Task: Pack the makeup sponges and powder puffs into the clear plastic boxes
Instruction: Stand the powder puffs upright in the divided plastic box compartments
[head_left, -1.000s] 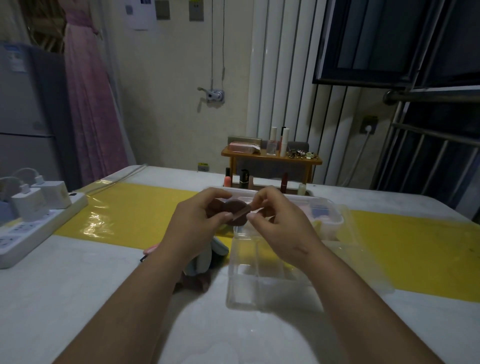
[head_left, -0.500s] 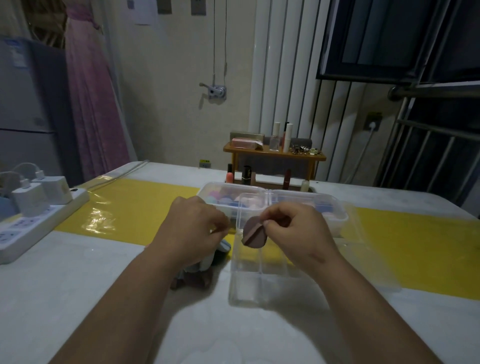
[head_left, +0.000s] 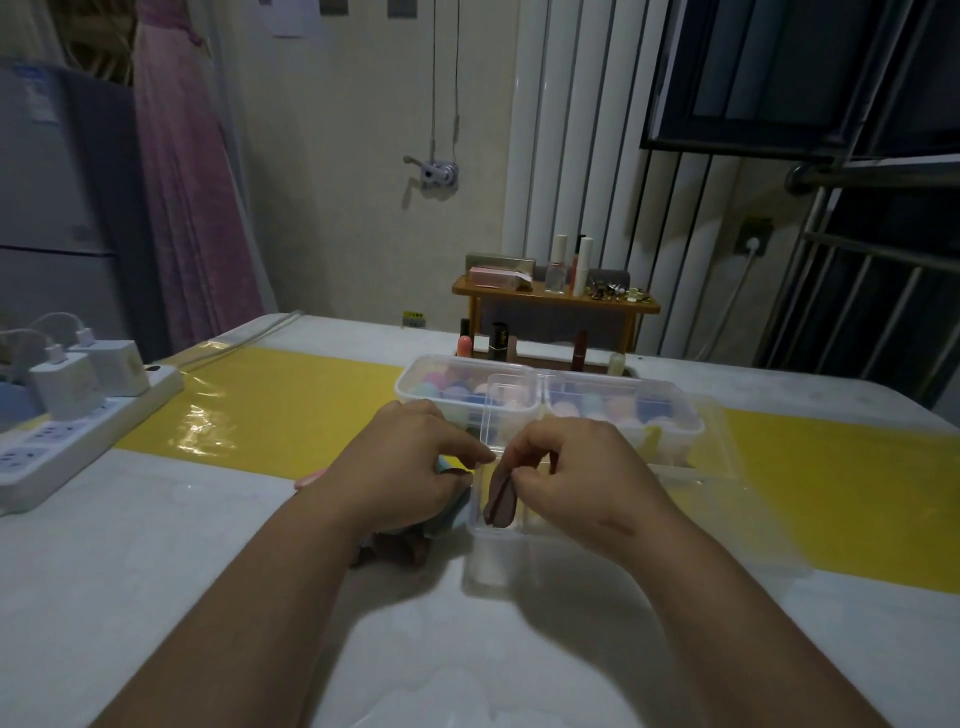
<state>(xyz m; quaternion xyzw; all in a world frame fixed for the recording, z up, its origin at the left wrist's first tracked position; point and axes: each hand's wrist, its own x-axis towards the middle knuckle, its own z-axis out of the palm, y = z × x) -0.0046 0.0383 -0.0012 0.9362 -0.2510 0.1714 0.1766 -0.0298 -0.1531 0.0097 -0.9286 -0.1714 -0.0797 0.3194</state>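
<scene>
white table (head_left: 156, 571): brown puff (head_left: 500, 501) is pinched edgewise by right hand (head_left: 576, 478) to slot into clear box (head_left: 498, 566); grip of left hand (head_left: 410, 462) unclear.

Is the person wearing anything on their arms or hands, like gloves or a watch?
No. The left hand and right hand are bare, with no gloves, and I can see no rings. The forearms are bare too: no sleeves, watch or bracelet show as far as the picture reaches.
</scene>
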